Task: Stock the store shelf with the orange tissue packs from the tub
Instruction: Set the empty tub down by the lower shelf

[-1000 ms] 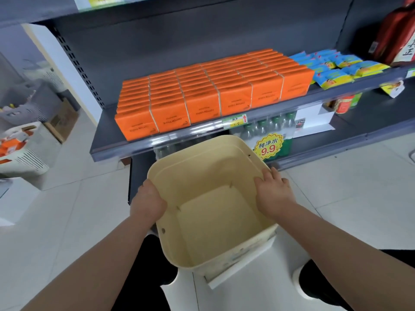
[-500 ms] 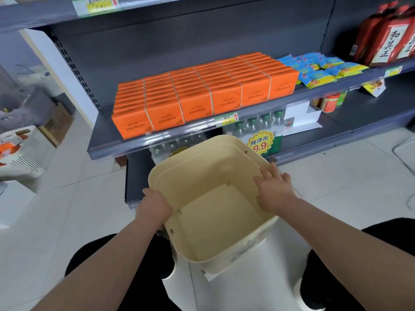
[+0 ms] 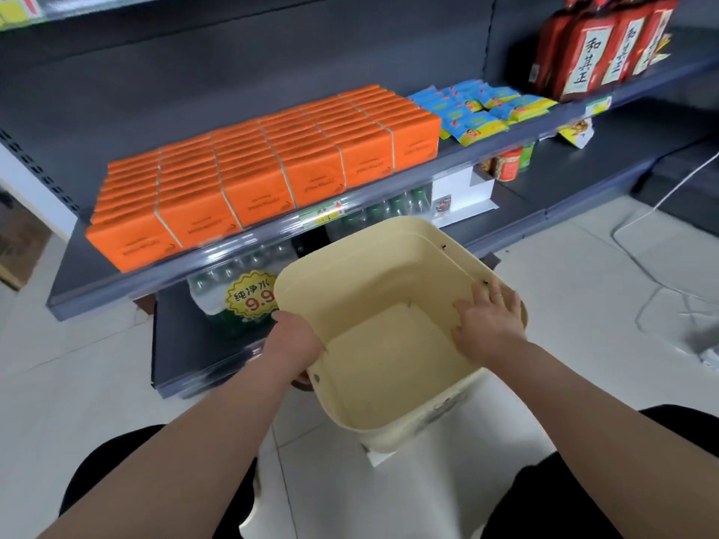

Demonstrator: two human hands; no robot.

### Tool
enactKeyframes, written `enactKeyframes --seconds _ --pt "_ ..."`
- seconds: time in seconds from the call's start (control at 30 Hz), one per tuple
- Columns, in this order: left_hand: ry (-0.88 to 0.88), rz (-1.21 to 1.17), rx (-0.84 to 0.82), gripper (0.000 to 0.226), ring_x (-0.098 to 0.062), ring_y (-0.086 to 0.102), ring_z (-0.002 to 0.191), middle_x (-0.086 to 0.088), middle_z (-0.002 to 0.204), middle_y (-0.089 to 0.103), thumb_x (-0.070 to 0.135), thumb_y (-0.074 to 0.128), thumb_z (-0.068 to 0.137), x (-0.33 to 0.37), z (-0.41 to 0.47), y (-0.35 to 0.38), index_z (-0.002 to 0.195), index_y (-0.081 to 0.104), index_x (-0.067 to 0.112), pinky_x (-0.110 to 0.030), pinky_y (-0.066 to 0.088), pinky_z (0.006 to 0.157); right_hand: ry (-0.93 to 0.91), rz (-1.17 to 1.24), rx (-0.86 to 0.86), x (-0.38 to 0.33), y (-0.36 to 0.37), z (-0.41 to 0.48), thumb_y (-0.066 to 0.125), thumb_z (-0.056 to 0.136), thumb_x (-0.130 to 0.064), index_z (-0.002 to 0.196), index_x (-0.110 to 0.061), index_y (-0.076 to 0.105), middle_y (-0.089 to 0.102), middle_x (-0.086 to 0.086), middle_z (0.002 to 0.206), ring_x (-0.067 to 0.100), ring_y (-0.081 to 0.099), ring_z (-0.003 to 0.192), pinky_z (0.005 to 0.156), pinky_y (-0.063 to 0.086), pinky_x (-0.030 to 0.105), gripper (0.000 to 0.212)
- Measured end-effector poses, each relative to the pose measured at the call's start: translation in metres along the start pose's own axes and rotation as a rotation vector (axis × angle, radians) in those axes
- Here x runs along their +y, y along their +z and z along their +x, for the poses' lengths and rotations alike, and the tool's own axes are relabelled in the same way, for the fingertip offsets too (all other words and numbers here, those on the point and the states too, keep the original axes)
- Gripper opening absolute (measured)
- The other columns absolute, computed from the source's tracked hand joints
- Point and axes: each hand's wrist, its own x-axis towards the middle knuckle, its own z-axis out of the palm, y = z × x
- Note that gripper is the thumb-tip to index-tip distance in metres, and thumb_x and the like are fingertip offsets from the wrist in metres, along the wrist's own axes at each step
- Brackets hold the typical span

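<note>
Several rows of orange tissue packs (image 3: 256, 161) stand side by side on the dark grey shelf (image 3: 116, 280). Below it, a cream tub (image 3: 373, 262) with nothing inside is held tilted toward me above the floor. My left hand (image 3: 291, 340) grips the tub's left rim. My right hand (image 3: 488, 322) lies over the right rim with its fingers spread along the inner wall.
Blue and yellow snack packets (image 3: 474, 110) lie right of the orange packs, red bottles (image 3: 591, 44) further right. Bottled water with a yellow 9.9 price tag (image 3: 249, 297) sits on the bottom shelf. A white cable (image 3: 642, 258) runs across the tiled floor at right.
The view has shifted, so the shelf and tub now sit further right and lower in frame. Both hands keep the same hold on the tub's rims.
</note>
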Motion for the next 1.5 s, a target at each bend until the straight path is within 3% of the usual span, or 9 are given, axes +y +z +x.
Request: enactKeyframes --seconds 0.23,0.37,0.47,0.6,0.73,0.93,1.27,1.4,1.5 --pt "0.047 -0.287 -0.077 0.084 -0.037 0.066 0.083 -0.021 0.124 0.053 0.007 0.046 0.092 0.118 0.003 0.028 0.147 -0.017 0.0 -0.043 0.059 0.058 0.047 0.117 0.021 0.048 -0.008 0.007 0.039 0.098 -0.033 0.141 -0.019 0.038 0.031 0.008 0.148 0.026 0.021 0.141 0.114 0.021 0.048 0.045" --pt "0.068 -0.237 0.008 0.083 -0.04 0.061 0.101 -0.024 0.13 0.05 0.005 0.043 0.09 0.138 0.013 0.035 0.145 -0.019 -0.002 -0.047 0.056 0.081 0.064 0.135 0.062 0.061 -0.012 0.009 0.04 0.098 -0.033 0.14 -0.019 0.04 0.038 0.006 0.143 0.025 0.031 0.134 0.109 0.029 0.044 0.044" --pt "0.046 -0.287 -0.013 0.075 -0.038 0.063 0.095 -0.021 0.122 0.054 0.007 0.042 0.091 0.125 0.018 0.03 0.15 -0.005 0.003 -0.048 0.058 0.076 0.057 0.141 0.068 0.056 -0.015 0.01 0.04 0.097 -0.033 0.139 -0.019 0.04 0.041 0.006 0.141 0.025 0.034 0.133 0.106 0.032 0.043 0.044" --pt "0.03 -0.441 -0.089 0.053 -0.031 0.065 0.082 -0.014 0.112 0.058 0.017 0.051 0.09 0.108 0.01 0.023 0.136 0.026 0.007 -0.039 0.059 0.05 -0.011 0.124 0.05 0.024 -0.022 0.005 0.039 0.098 -0.032 0.139 -0.018 0.04 0.04 0.007 0.142 0.025 0.035 0.133 0.103 0.034 0.043 0.044" --pt "0.15 -0.317 -0.047 0.029 -0.029 0.06 0.085 -0.011 0.1 0.052 0.029 0.046 0.096 0.076 -0.007 0.002 0.116 0.038 0.01 -0.038 0.058 0.066 -0.094 0.081 0.054 -0.024 -0.034 -0.011 0.039 0.098 -0.032 0.138 -0.016 0.041 0.043 0.008 0.14 0.027 0.038 0.13 0.102 0.035 0.043 0.043" --pt "0.327 -0.145 0.083 0.021 -0.019 0.047 0.064 -0.009 0.08 0.053 0.011 0.042 0.094 -0.009 -0.012 -0.062 0.078 0.054 0.004 -0.027 0.034 0.053 -0.218 -0.033 0.114 -0.099 -0.057 -0.052 0.043 0.094 -0.023 0.13 -0.015 0.047 0.049 0.009 0.126 0.028 0.047 0.118 0.091 0.04 0.041 0.037" --pt "0.222 -0.133 0.249 0.023 -0.023 0.052 0.075 -0.01 0.089 0.057 0.007 0.041 0.094 -0.142 -0.02 -0.14 0.089 0.063 0.002 -0.029 0.041 0.06 -0.5 -0.059 0.21 -0.22 -0.081 -0.06 0.048 0.094 -0.019 0.131 -0.014 0.047 0.051 0.011 0.124 0.031 0.051 0.112 0.085 0.042 0.039 0.038" --pt "0.208 -0.072 0.217 0.02 -0.034 0.06 0.089 -0.02 0.094 0.064 0.01 0.047 0.09 -0.185 0.008 -0.128 0.081 0.062 0.001 -0.036 0.047 0.071 -0.621 -0.079 0.166 -0.269 -0.067 -0.036 0.047 0.094 -0.019 0.127 -0.015 0.049 0.053 0.009 0.118 0.029 0.053 0.106 0.077 0.038 0.036 0.033" --pt "0.148 0.042 0.146 0.02 -0.029 0.06 0.091 -0.011 0.101 0.065 0.016 0.048 0.09 -0.212 0.051 -0.102 0.082 0.065 0.008 -0.031 0.045 0.071 -0.732 -0.073 0.057 -0.303 -0.041 -0.002 0.047 0.095 -0.021 0.132 -0.016 0.049 0.053 0.007 0.129 0.029 0.052 0.113 0.087 0.046 0.039 0.037"
